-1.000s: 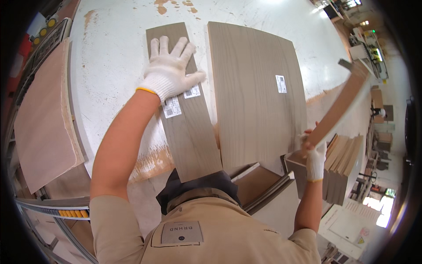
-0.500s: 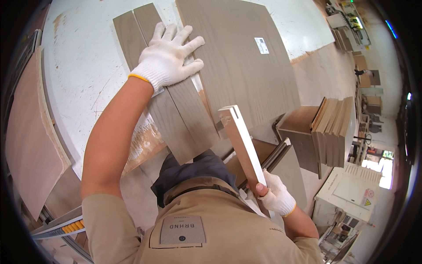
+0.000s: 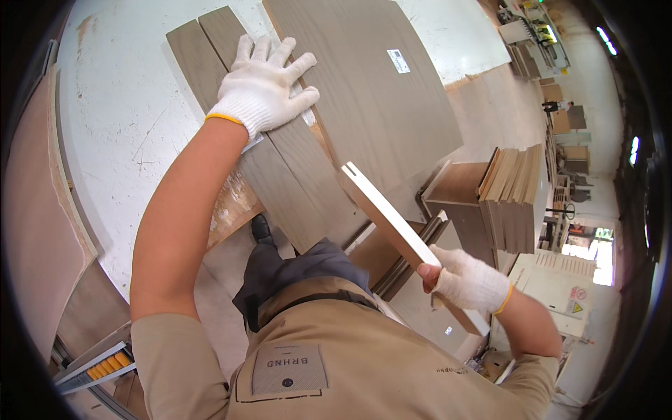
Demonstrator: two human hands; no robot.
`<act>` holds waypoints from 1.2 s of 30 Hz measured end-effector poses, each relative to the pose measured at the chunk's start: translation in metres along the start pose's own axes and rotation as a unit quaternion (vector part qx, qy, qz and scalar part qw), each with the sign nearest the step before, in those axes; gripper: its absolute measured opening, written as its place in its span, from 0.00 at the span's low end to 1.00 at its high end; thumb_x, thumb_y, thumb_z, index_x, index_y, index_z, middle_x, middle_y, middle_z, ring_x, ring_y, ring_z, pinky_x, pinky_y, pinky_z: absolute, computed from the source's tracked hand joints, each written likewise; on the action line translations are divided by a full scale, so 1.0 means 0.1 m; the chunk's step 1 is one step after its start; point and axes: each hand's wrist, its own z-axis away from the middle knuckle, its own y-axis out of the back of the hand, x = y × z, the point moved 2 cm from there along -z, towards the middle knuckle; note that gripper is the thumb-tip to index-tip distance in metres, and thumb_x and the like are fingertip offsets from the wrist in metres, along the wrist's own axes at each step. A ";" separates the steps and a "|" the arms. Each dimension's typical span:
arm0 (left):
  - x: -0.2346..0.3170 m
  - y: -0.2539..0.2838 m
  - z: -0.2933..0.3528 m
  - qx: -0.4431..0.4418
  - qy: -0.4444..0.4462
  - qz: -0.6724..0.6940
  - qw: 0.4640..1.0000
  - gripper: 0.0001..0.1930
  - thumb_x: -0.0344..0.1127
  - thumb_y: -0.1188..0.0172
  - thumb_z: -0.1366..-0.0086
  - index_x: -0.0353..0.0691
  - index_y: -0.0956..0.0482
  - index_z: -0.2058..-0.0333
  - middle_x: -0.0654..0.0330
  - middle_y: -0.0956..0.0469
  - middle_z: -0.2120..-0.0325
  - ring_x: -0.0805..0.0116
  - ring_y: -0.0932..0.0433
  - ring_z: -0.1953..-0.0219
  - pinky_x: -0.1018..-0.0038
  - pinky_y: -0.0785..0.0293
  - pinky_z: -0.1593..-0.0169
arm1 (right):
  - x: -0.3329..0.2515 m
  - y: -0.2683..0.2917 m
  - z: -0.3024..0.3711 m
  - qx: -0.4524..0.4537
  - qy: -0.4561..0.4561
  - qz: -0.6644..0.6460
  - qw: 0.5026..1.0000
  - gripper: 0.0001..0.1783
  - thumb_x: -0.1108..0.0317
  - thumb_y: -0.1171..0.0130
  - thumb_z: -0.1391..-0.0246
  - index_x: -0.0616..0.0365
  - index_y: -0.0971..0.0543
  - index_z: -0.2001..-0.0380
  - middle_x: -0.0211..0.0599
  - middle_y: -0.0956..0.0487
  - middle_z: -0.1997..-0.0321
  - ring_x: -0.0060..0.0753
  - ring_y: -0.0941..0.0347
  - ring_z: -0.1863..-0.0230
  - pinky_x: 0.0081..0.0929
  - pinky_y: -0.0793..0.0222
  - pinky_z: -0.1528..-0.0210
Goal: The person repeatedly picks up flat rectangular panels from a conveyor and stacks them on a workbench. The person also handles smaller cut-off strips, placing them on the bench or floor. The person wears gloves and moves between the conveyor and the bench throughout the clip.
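Observation:
My left hand [image 3: 266, 87], in a white knit glove, lies flat with fingers spread on narrow grey-brown wood-grain boards [image 3: 297, 185]. The boards lie side by side on a worn white table [image 3: 133, 119], and their near ends jut over its edge. Close to the fingertips is a wide panel [image 3: 371, 105] of the same colour, with a small white label [image 3: 398, 61]. My right hand [image 3: 469, 281], gloved but with a bare thumb tip showing, is closed around a long wooden strip [image 3: 392, 217]. The strip has a white face, a brown side and a slot at its far end.
Stacked panels [image 3: 514, 203] stand on the right, beside a brown box-like piece [image 3: 458, 182]. More panels lean close to my right side. A pale machine cabinet [image 3: 560, 287] is farther right. Along the left stands a large pinkish board [image 3: 42, 203]. My shoe [image 3: 262, 229] shows below the table edge.
My right hand has swung outward to the right, and the strip now slants more, with its lower end in sight. My left hand stays on the boards. The whole view has shifted slightly.

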 end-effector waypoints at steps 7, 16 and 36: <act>-0.03 0.08 0.00 0.014 0.009 0.018 1.000 0.30 0.58 0.48 0.28 0.61 0.27 0.31 0.61 0.37 0.26 0.47 0.44 0.25 0.56 0.42 0.22 | -0.70 0.40 0.36 0.025 0.109 0.020 0.994 0.31 0.41 0.43 0.28 0.64 0.25 0.47 0.29 0.24 0.70 0.19 0.25 0.73 0.22 0.26 0.69; -0.24 0.10 0.12 0.022 0.144 -0.043 0.988 0.32 0.60 0.51 0.29 0.53 0.28 0.31 0.47 0.35 0.29 0.48 0.35 0.30 0.54 0.45 0.25 | 0.00 -0.17 -0.16 -0.017 0.236 -0.117 0.965 0.47 0.28 0.39 0.40 0.67 0.25 0.46 0.35 0.20 0.60 0.26 0.24 0.60 0.27 0.26 0.58; -0.27 0.07 0.17 0.010 0.145 -0.055 0.988 0.39 0.70 0.56 0.27 0.53 0.35 0.27 0.42 0.40 0.26 0.45 0.42 0.24 0.44 0.61 0.21 | -0.66 -0.03 0.21 -0.085 0.008 0.225 0.971 0.31 0.45 0.52 0.28 0.56 0.28 0.34 0.52 0.15 0.59 0.53 0.16 0.57 0.44 0.23 0.53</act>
